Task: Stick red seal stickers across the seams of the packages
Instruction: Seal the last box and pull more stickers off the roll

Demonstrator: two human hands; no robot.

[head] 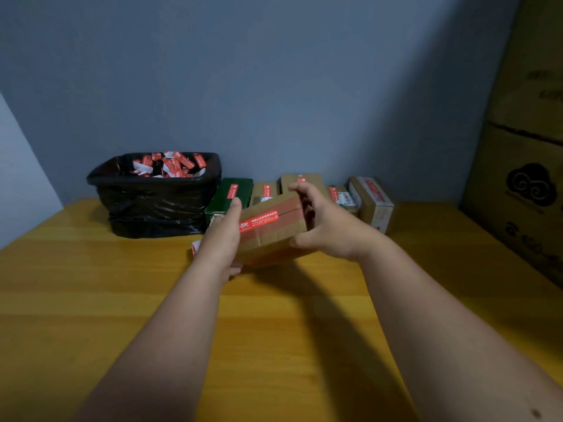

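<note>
Near the surface's (91,300) far edge, both hands grip a tilted carton (274,233), left hand (222,239), right hand (329,226); the red seal sticker (259,222) risks lifting if unpressed.

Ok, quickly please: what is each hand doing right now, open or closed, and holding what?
Left hand: grips the left end of the cardboard package.
Right hand: grips the right end of the same package.
</note>
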